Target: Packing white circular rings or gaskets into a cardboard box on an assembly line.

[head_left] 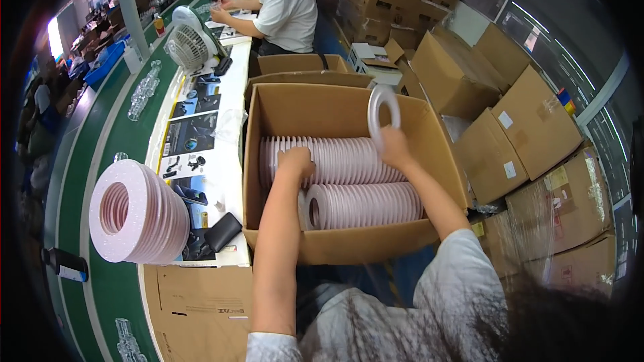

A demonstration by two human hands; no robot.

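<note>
An open cardboard box [268, 104] stands in front of me, filled with two rows of pale pink flat rings [349, 161] standing on edge. My right hand [394, 147] holds one ring [383, 110] upright above the far row. My left hand [296, 162] rests on top of the far row near its left end, fingers curled against the rings. A second stack of the same pink rings [137, 213] lies on its side on the white table to my left.
The white table [225, 181] carries black sheets, small dark parts and a white desk fan [190, 43]. A green conveyor belt [107, 161] runs along its left. Another person in a white shirt [288, 10] works farther along. Cardboard boxes [510, 127] are piled at right.
</note>
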